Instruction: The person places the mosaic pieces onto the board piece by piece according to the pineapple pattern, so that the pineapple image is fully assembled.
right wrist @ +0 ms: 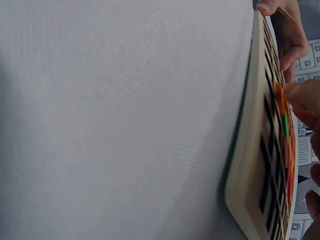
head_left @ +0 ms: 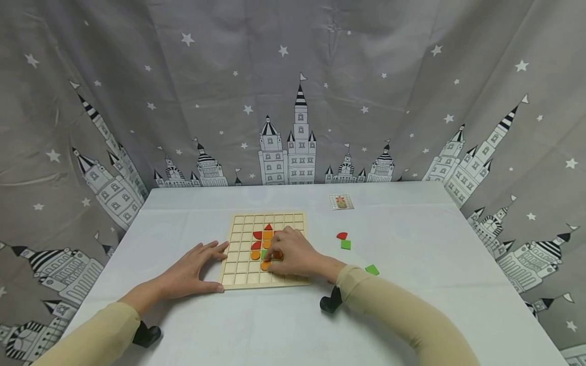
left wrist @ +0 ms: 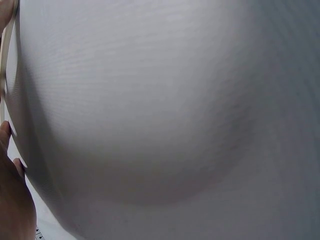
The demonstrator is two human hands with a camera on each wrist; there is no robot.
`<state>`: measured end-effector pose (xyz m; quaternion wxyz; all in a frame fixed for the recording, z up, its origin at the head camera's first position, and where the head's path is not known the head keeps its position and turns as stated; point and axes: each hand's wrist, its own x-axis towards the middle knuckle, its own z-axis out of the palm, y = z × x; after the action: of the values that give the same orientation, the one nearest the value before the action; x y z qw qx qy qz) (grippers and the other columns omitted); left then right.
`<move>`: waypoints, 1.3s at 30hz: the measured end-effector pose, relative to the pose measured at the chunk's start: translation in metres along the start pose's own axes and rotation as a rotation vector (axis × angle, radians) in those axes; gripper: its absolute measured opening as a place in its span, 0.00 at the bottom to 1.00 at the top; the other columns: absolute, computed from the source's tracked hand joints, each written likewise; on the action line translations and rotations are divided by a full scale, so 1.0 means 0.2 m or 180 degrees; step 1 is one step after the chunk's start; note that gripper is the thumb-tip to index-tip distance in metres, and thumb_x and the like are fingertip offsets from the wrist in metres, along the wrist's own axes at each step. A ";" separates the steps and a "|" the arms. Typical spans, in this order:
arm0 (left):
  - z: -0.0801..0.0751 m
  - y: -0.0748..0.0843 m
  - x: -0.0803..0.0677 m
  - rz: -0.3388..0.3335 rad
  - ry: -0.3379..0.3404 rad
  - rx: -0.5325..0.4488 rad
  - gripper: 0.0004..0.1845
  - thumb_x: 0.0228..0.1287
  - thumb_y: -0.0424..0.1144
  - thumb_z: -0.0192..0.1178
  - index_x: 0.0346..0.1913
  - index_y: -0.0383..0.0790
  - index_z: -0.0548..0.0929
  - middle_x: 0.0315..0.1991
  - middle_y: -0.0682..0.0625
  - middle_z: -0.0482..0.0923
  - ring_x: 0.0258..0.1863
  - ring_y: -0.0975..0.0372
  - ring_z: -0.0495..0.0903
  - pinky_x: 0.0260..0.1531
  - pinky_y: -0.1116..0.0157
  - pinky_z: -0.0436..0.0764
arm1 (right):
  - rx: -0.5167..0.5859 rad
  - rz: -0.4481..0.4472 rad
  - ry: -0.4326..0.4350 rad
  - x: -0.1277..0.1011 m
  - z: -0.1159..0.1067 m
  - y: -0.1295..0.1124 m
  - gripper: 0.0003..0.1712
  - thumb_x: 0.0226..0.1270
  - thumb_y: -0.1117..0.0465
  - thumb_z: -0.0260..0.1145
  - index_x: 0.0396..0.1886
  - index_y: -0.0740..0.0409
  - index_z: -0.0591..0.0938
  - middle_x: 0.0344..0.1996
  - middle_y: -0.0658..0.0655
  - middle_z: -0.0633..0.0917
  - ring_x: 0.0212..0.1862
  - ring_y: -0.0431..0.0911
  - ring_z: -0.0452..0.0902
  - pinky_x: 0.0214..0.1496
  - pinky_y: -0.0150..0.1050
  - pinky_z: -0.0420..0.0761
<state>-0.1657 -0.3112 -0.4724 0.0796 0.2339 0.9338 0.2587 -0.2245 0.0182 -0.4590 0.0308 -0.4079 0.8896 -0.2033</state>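
A wooden grid board [head_left: 238,278] lies on the table with red, orange and green flat pieces set in its cells. My left hand [head_left: 189,272] rests at the board's left side, fingers and thumb spread, fingertips touching the edge. Over the lower middle of the board, my right hand [head_left: 295,254] has its fingers curled down and its thumb and finger on an orange piece [right wrist: 280,95]. Near them are a green piece [head_left: 263,253] and an orange round piece [head_left: 255,255]. Higher up sits a red triangle [head_left: 268,227]. The right hand hides several cells.
On the white table [head_left: 183,213], right of the board, lie a red piece [head_left: 342,236], a green square [head_left: 346,245] and another green piece [head_left: 372,269]. A small picture card [head_left: 341,202] lies near the back edge. A grey curtain [head_left: 348,117] with castles hangs behind.
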 end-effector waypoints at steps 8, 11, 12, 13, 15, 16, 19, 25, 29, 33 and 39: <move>0.00 0.01 0.01 -0.0001 -0.0002 -0.0005 0.43 0.49 0.71 0.71 0.63 0.49 0.77 0.79 0.52 0.59 0.78 0.44 0.53 0.77 0.40 0.46 | 0.0064 0.0217 0.0081 -0.08 -0.12 0.08 0.11 0.60 0.46 0.77 0.42 0.39 0.92 0.41 0.39 0.78 0.48 0.40 0.66 0.49 0.37 0.69; 0.00 0.01 0.01 0.0003 0.0006 -0.0008 0.43 0.49 0.71 0.72 0.63 0.49 0.77 0.79 0.52 0.60 0.78 0.45 0.54 0.77 0.40 0.46 | 0.0148 0.0296 0.0148 -0.14 -0.18 0.13 0.12 0.60 0.47 0.77 0.42 0.41 0.92 0.42 0.40 0.79 0.50 0.41 0.66 0.52 0.40 0.70; 0.00 0.01 0.01 0.0005 0.0011 -0.0006 0.43 0.49 0.71 0.72 0.63 0.49 0.77 0.79 0.52 0.60 0.78 0.45 0.54 0.77 0.40 0.46 | 0.0198 0.0323 0.0160 -0.16 -0.20 0.14 0.12 0.60 0.48 0.77 0.43 0.42 0.91 0.42 0.41 0.79 0.50 0.42 0.67 0.53 0.41 0.70; 0.00 0.01 0.01 0.0013 0.0020 -0.0003 0.43 0.49 0.71 0.72 0.63 0.49 0.77 0.79 0.52 0.60 0.78 0.45 0.54 0.77 0.40 0.47 | 0.0230 0.0356 0.0171 -0.18 -0.22 0.16 0.13 0.59 0.49 0.77 0.43 0.43 0.91 0.43 0.41 0.79 0.50 0.42 0.67 0.54 0.42 0.70; 0.00 0.00 0.01 0.0036 0.0046 0.0002 0.43 0.49 0.70 0.73 0.63 0.49 0.77 0.79 0.52 0.60 0.78 0.44 0.55 0.77 0.40 0.47 | 0.0299 0.0444 0.0200 -0.24 -0.26 0.20 0.14 0.59 0.49 0.78 0.44 0.44 0.91 0.44 0.41 0.79 0.51 0.43 0.67 0.55 0.44 0.70; 0.00 0.00 0.00 0.0043 0.0064 0.0005 0.42 0.49 0.70 0.73 0.63 0.50 0.77 0.79 0.52 0.61 0.78 0.44 0.55 0.77 0.40 0.48 | 0.0356 0.0496 0.0205 -0.26 -0.28 0.22 0.15 0.59 0.50 0.78 0.45 0.45 0.91 0.45 0.42 0.79 0.52 0.43 0.67 0.57 0.44 0.70; 0.01 -0.01 0.00 0.0072 0.0102 0.0024 0.42 0.48 0.69 0.74 0.63 0.50 0.77 0.79 0.51 0.61 0.78 0.44 0.55 0.77 0.41 0.48 | 0.0444 0.0644 0.0222 -0.34 -0.33 0.27 0.18 0.59 0.50 0.78 0.49 0.45 0.90 0.47 0.42 0.80 0.54 0.43 0.67 0.58 0.46 0.71; 0.00 -0.01 0.00 0.0061 0.0078 -0.0003 0.42 0.49 0.70 0.73 0.62 0.49 0.77 0.79 0.51 0.61 0.78 0.45 0.54 0.77 0.40 0.47 | 0.0535 0.0927 0.0259 -0.48 -0.41 0.38 0.23 0.60 0.50 0.78 0.56 0.46 0.88 0.53 0.47 0.80 0.61 0.48 0.66 0.63 0.52 0.72; 0.00 0.00 0.00 0.0024 0.0028 -0.0016 0.43 0.49 0.71 0.72 0.63 0.49 0.77 0.79 0.51 0.60 0.79 0.45 0.53 0.77 0.40 0.46 | 0.0604 0.1074 0.0240 -0.56 -0.44 0.44 0.26 0.61 0.50 0.78 0.59 0.47 0.87 0.56 0.48 0.81 0.63 0.50 0.66 0.66 0.55 0.72; 0.00 0.00 0.00 0.0007 0.0031 0.0017 0.43 0.49 0.72 0.71 0.63 0.50 0.77 0.79 0.52 0.60 0.79 0.45 0.53 0.77 0.40 0.47 | 0.0694 0.1149 0.0141 -0.64 -0.47 0.50 0.27 0.61 0.50 0.78 0.60 0.46 0.86 0.57 0.48 0.82 0.64 0.51 0.67 0.67 0.58 0.72; 0.01 0.00 0.01 0.0032 0.0073 0.0032 0.42 0.49 0.71 0.72 0.62 0.50 0.77 0.79 0.52 0.61 0.78 0.45 0.54 0.77 0.40 0.47 | 0.0548 0.1197 -0.0077 -0.77 -0.46 0.56 0.22 0.58 0.47 0.79 0.53 0.41 0.89 0.52 0.46 0.83 0.61 0.52 0.69 0.66 0.63 0.68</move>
<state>-0.1665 -0.3101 -0.4738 0.0664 0.2359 0.9348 0.2570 -0.2235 0.2284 -0.4351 0.1136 -0.2330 0.9289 -0.2643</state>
